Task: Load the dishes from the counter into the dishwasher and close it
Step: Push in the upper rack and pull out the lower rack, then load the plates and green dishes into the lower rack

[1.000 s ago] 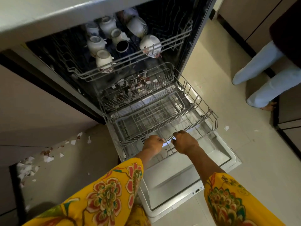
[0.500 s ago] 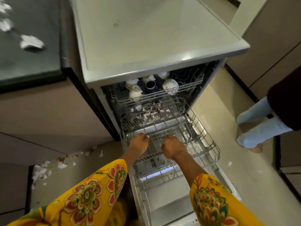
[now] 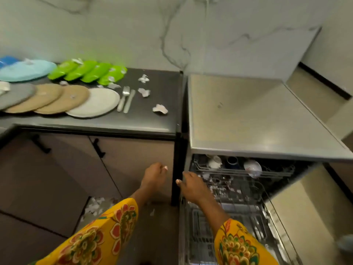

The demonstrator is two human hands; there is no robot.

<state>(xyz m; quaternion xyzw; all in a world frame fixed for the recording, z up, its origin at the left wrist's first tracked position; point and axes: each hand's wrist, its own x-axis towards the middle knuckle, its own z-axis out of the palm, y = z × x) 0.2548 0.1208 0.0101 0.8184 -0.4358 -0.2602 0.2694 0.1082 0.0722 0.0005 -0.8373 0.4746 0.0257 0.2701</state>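
Observation:
The dishwasher (image 3: 267,119) stands open at the right. Its lower rack (image 3: 240,213) is pulled out, and its upper rack (image 3: 275,172) holds white cups (image 3: 214,162) and a bowl (image 3: 252,167). On the dark counter (image 3: 152,127) at the left lie a light blue plate (image 3: 24,70), several green plates (image 3: 86,72), a grey plate (image 3: 15,95), two tan plates (image 3: 49,98), a white plate (image 3: 95,103), and a fork and knife (image 3: 126,99). My left hand (image 3: 155,176) hangs before the cabinet, holding nothing. My right hand (image 3: 193,186) hovers at the dishwasher's left edge, loosely curled and empty.
Crumpled paper scraps (image 3: 160,109) lie on the counter, inside the lower rack and on the floor (image 3: 94,205). Cabinet doors with black handles (image 3: 98,148) sit under the counter. A marble wall backs the counter. A blurred round object (image 3: 345,244) shows at the bottom right.
Both hands have let go of the lower rack's front and lifted up and left. The view has swung from the dishwasher up to the counter with the plates.

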